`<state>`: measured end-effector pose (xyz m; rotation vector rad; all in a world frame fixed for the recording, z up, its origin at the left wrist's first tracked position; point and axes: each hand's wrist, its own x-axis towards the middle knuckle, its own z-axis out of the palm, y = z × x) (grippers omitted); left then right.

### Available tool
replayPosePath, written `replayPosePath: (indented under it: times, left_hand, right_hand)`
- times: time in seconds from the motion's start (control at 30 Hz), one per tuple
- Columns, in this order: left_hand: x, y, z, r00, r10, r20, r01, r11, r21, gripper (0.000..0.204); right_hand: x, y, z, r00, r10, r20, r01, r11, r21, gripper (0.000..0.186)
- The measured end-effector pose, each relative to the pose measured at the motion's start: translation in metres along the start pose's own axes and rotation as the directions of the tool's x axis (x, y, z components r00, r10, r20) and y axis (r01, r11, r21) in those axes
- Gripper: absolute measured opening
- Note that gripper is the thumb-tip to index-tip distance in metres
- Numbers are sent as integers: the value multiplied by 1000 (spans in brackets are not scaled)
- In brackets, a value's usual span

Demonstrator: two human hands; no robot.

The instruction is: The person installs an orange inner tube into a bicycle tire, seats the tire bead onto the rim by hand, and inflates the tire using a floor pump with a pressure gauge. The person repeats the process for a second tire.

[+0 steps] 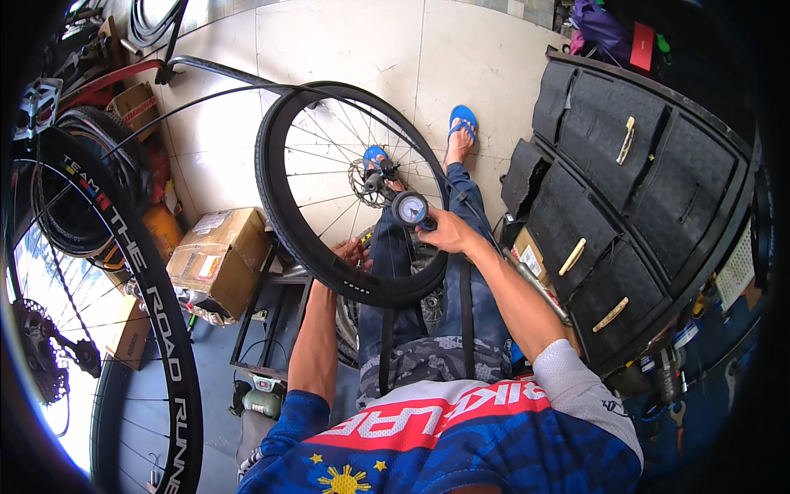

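A bicycle wheel (271, 177) with a black tyre, thin spokes and a disc rotor (362, 183) stands tilted in front of my legs. My right hand (448, 230) is closed around the black body of a tyre inflator gauge (410, 208), its round dial turned up towards me over the wheel's right side. At the near left inside of the rim, my left hand (351, 253) has its fingers pinched beside the spokes. A small yellow-and-black piece (367, 238) shows at its fingertips; what the fingers grip is partly hidden.
Another bicycle wheel (160, 313) with a deep black rim stands close on the left. Beside it are a cardboard box (216, 262) and a dark metal frame stand (267, 325). A black panelled cabinet (613, 206) with pale handles flanks my right. A black hose (222, 89) arcs over the tiled floor (346, 49).
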<state>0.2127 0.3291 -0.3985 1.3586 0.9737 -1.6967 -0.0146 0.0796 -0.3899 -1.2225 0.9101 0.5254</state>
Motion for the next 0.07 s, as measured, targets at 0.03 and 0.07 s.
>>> replayPosePath:
  times: [0.03,0.07]
  left_hand:
    - [0,2,1,998,17,-56,-13,998,60,26]
    - [0,4,3,993,38,-109,-24,992,120,27]
  right_hand:
    - [1,-3,-1,1000,6,-14,-6,1000,-5,42]
    - [2,-6,-2,1000,2,-14,-2,1000,-8,42]
